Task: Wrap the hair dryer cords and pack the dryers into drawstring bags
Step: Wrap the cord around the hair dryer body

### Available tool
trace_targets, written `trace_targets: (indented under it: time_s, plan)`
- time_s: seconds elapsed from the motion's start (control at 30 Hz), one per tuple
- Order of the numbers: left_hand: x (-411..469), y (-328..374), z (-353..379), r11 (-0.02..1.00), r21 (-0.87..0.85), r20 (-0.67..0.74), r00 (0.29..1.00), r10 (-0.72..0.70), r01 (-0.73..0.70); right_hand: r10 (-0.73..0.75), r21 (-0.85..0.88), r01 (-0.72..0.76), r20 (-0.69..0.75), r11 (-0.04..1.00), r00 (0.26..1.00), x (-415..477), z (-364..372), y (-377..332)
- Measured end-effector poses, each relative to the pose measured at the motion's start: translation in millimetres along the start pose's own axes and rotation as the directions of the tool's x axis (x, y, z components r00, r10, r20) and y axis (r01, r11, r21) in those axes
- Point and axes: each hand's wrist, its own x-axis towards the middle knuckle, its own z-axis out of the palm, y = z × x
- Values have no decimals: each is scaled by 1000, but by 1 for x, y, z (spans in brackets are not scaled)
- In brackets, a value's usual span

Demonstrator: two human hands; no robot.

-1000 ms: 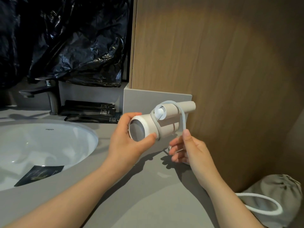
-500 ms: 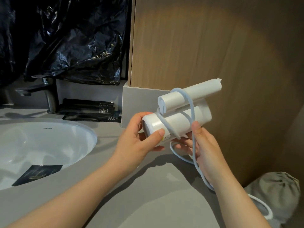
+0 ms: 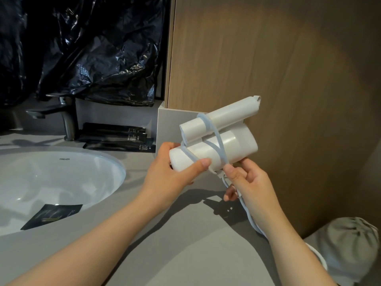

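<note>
My left hand grips the folded white hair dryer above the worktop. My right hand pinches its cord, fingers clenched round it.

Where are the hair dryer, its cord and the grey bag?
hair dryer (image 3: 239,145): head view, white barrel.
cord (image 3: 221,147): head view, loop crossing the barrel.
drawstring bag (image 3: 350,244): head view, gathered grey fabric.

Hair dryer: white, folded, right of the sink.
Cord: white, crossed around the dryer.
Drawstring bag: grey, far right of the sink.
</note>
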Motion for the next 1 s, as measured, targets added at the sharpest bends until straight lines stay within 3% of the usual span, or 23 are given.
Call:
trace_targets:
  time_s: [0.1,0.2,0.3,0.43,0.53,0.6,0.7,0.77,0.8,0.87,0.9,1.0]
  plan:
    - [3,-3,-2,978,-163,57,991,-122,130,-10,3,10,-18,1000,1000,2,-1,-2]
    - [4,-1,-3,893,-361,251,950,-185,269,-12,16,11,12,1000,1000,4,-6,-5]
    - [4,2,-5,896,-349,312,936,-165,274,2,-7,-2,55,1000,999,2,-6,-6]
    - [3,4,-2,944,-275,214,969,-125,183,5,-8,-4,57,1000,998,2,-6,-3]
    - [1,-1,-2,997,-15,77,994,83,-82,-1,12,1,34,1000,999,3,-6,-2]
    - [-1,-7,-2,944,213,69,968,243,-252,-6,13,6,15,1000,1000,4,-5,-3]
    - [-2,-9,-3,903,291,51,948,315,-316,-33,7,34,-16,999,999,4,-7,-2]
    - [-1,-6,-2,948,173,13,963,270,-268,-53,10,53,-13,999,999,4,-7,-1]
    - [-1,-4,-1,978,23,-9,978,207,-207,-59,21,59,-1,998,998,4,-7,-1]
    - [0,-1,1,957,-289,4,999,35,-32,-71,23,71,22,997,997,3,-5,-1]
    - [1,-1,0,932,-360,28,999,-33,41,-74,4,74,24,997,997,3,-4,-1]
    - [6,-8,-5,945,-296,73,990,-123,139,-71,-59,72,26,996,997,5,-4,2]
